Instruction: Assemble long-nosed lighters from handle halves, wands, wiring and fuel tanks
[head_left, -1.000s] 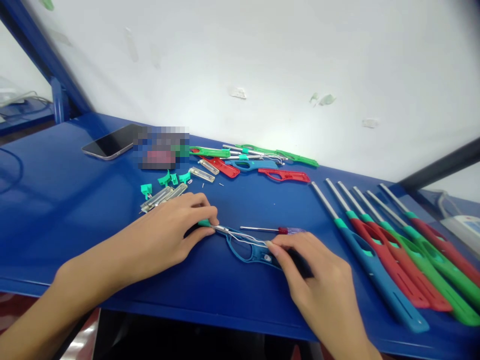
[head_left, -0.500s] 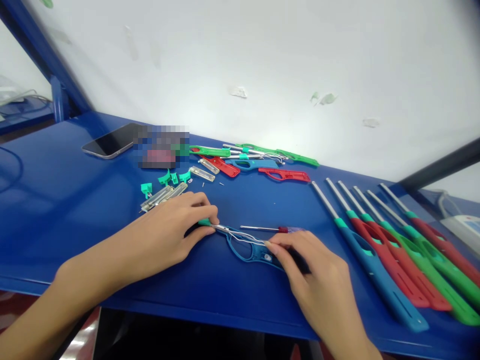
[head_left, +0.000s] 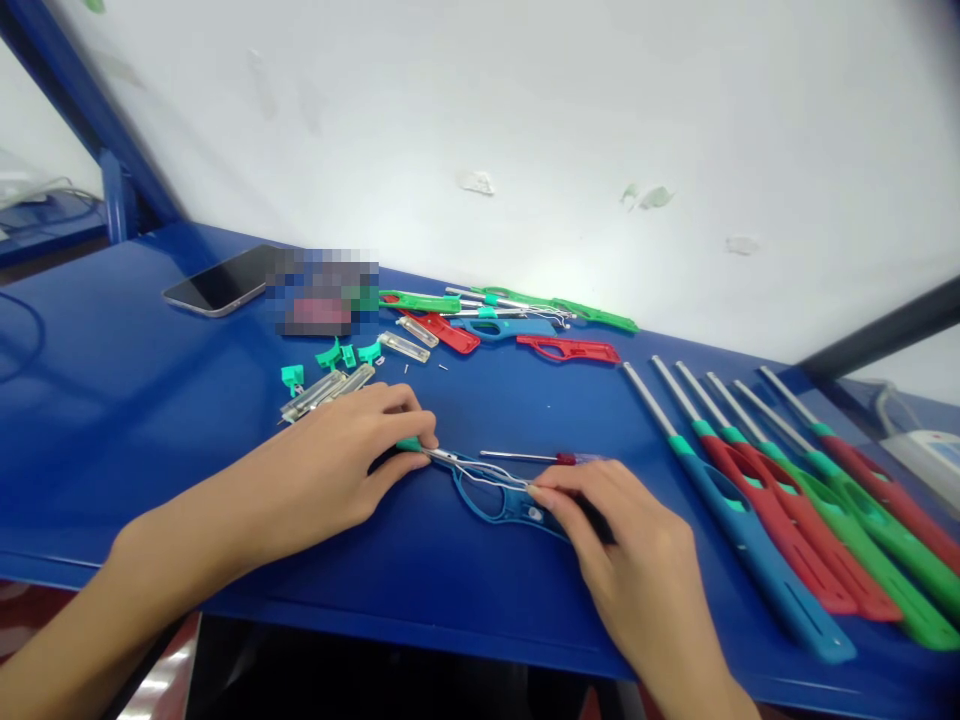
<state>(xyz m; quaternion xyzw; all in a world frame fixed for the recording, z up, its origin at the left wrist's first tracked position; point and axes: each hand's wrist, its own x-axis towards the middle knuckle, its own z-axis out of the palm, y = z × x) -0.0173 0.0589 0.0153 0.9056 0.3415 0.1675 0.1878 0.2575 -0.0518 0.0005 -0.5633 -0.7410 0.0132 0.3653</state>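
Observation:
A blue lighter half-shell (head_left: 495, 496) with thin white wires lies on the blue table (head_left: 150, 420) near its front edge. My left hand (head_left: 341, 460) is closed, pinching the green collar and metal tube at the shell's left end. My right hand (head_left: 630, 545) is closed over the shell's right end, fingertips pressing on the wires; what lies under its palm is hidden. A small screwdriver with a red handle (head_left: 540, 458) lies just behind the shell.
Several finished long lighters (head_left: 757, 500) in blue, red and green lie in a row at the right. Loose shells (head_left: 517, 322), green clips (head_left: 337, 358) and clear parts (head_left: 322, 392) sit behind. A phone (head_left: 217, 284) lies far left.
My right hand has crept slightly left along the blue shell. My left hand has stayed in place.

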